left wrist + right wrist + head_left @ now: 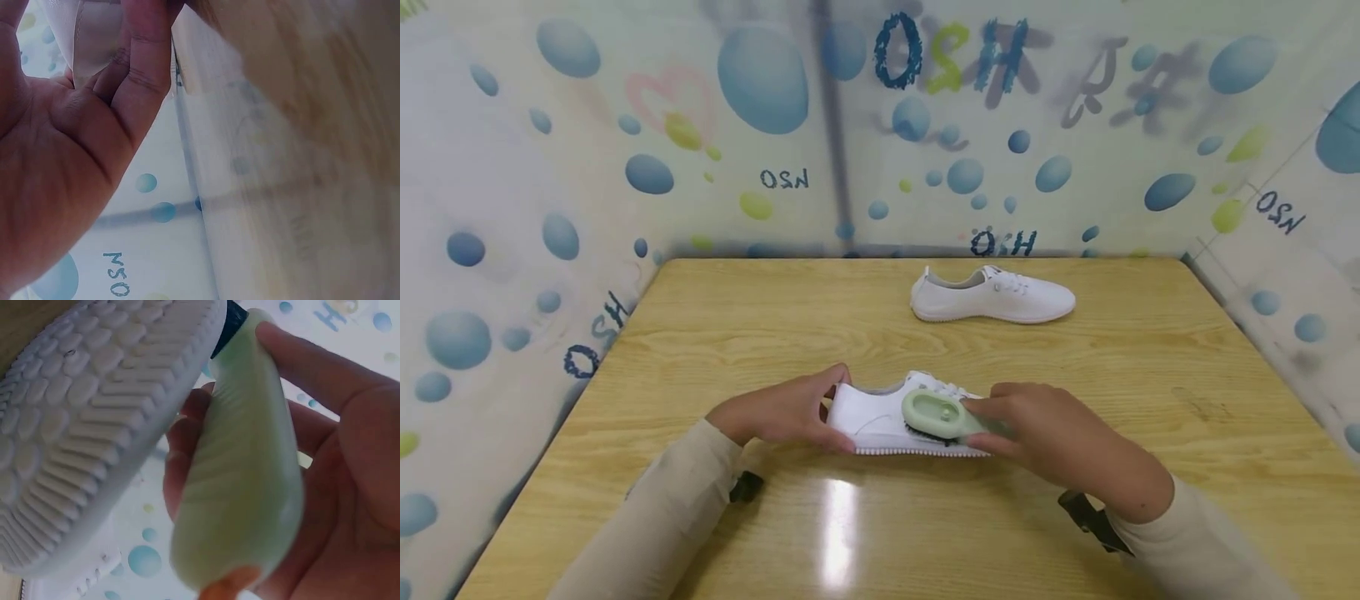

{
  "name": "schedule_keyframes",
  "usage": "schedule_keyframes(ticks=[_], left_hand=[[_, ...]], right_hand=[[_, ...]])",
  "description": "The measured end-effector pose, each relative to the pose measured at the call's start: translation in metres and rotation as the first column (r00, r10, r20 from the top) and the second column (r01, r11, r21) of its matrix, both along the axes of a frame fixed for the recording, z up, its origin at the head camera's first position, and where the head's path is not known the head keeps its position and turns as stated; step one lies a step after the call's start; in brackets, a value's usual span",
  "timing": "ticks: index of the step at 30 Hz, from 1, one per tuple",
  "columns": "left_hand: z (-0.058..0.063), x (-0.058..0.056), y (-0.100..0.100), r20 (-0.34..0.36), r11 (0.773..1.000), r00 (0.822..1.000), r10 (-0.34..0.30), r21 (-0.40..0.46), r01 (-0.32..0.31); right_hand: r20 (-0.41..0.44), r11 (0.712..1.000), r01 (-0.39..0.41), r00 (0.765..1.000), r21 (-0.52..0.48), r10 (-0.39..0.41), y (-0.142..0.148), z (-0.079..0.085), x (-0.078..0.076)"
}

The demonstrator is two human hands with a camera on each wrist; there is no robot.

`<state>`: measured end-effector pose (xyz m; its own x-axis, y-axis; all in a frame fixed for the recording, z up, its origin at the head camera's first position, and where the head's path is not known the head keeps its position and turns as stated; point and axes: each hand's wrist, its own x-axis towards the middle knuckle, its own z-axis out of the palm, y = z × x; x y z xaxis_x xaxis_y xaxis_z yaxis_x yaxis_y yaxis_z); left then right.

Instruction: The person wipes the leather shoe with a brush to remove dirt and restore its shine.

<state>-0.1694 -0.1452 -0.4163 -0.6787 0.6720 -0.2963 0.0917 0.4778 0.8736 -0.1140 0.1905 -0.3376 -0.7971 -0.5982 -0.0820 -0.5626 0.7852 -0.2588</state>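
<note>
Overlapping near shoe point(868, 421), brush point(931, 410), second shoe point(977, 304) beyond

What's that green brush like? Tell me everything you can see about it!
The green brush is pale green and looks like smooth plastic. Its oval head has a hollowed back, facing the head camera, and short, dark bristles underneath, which seem to touch the side of the white shoe. The thick, rounded handle has ridges along one side and something orange at its end. The right hand grips the handle.
</note>
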Motion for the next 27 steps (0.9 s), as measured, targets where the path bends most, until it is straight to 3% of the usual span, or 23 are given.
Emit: schedule_keyframes(ticks=[9,15,19,27], left_hand=[[-0.002,0.001,-0.002,0.003,1.000,1.000,-0.003,0.015,0.003],[0.000,0.001,-0.001,-0.010,1.000,1.000,0.000,0.006,0.000],[0.001,0.002,-0.001,-0.014,1.000,1.000,0.001,0.002,-0.001],[0.002,0.003,0.000,-0.010,1.000,1.000,0.010,0.000,-0.010]], right_hand=[[-0.021,0.996,0.061,0.998,0.069,-0.060,0.017,0.002,0.004],[0.040,0.993,0.107,0.993,0.055,-0.109,0.043,0.006,0.006],[0.054,0.997,0.071,0.996,0.023,-0.073,0.046,0.006,0.006],[-0.054,0.999,-0.039,0.998,-0.001,0.039,0.022,-0.002,0.008]])
